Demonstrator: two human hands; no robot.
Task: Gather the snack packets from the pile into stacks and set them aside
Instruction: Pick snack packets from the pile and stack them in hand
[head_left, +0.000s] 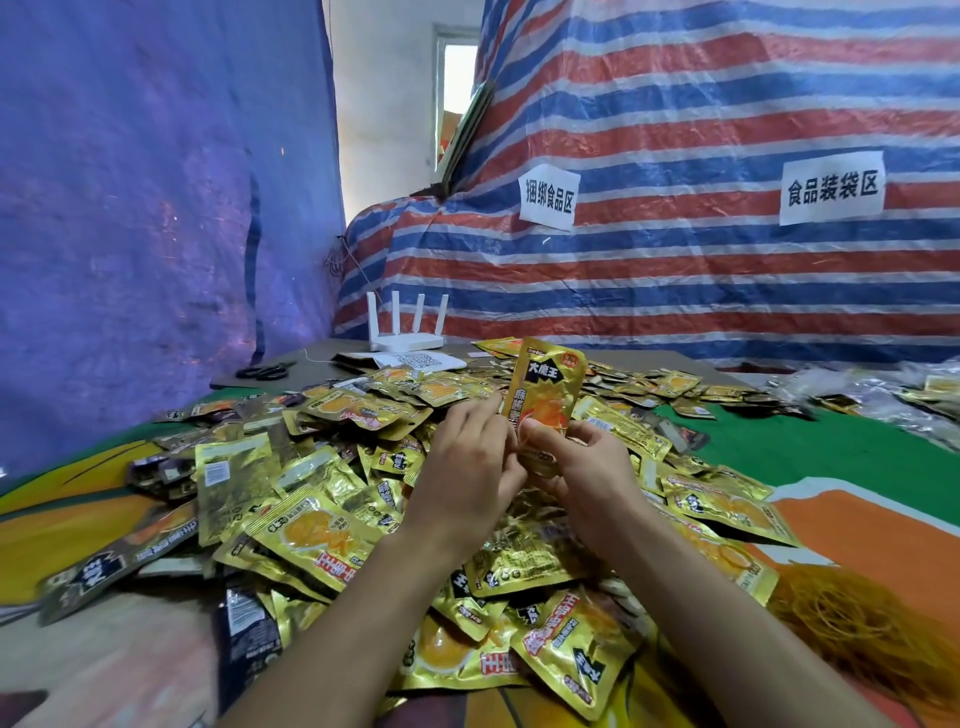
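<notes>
A big pile of gold snack packets (332, 525) covers the table in front of me. Above its middle I hold a stack of gold packets (545, 384) upright, its printed face toward me. My right hand (582, 467) grips the stack's lower end, thumb on the front. My left hand (467, 462) is at the stack's left edge, fingertips touching it near the bottom. Thin orange strands, maybe a rubber band, show between my fingers at the stack's base.
A heap of orange rubber bands (857, 618) lies at the right. A white router (408, 332) and black scissors (262, 371) sit at the table's far side. Clear plastic bags (878, 395) lie far right. Striped tarp (675, 249) rises behind.
</notes>
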